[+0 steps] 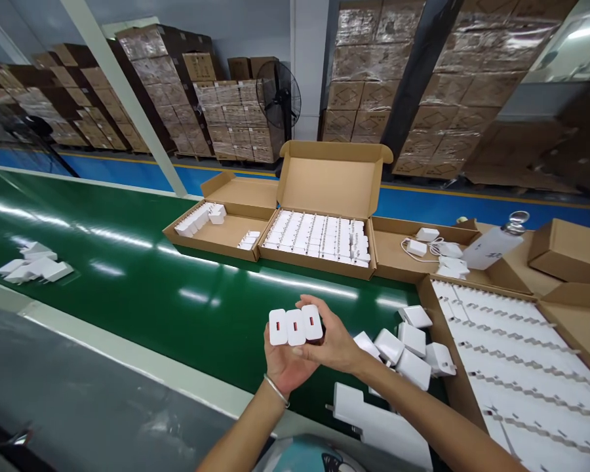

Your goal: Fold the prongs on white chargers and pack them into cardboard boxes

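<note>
Three white USB chargers (295,326) stand side by side between my two hands, their faces with red USB ports turned toward me. My left hand (288,367), with a bangle at the wrist, is closed around them from below and the left. From the right, my right hand (337,341) grips the same row, thumb in front and fingers behind. Loose white chargers (413,347) lie on the green belt just right of my right hand. Below them, near my right forearm, is a joined row of white chargers (373,416) with metal pins showing.
An open carton (319,267) full of chargers stands ahead, between a partly filled carton (211,242) and one with cabled chargers (388,252). A large filled carton (459,367) is at right, near a white bottle (491,248). More chargers (34,263) lie far left on the green belt (177,314).
</note>
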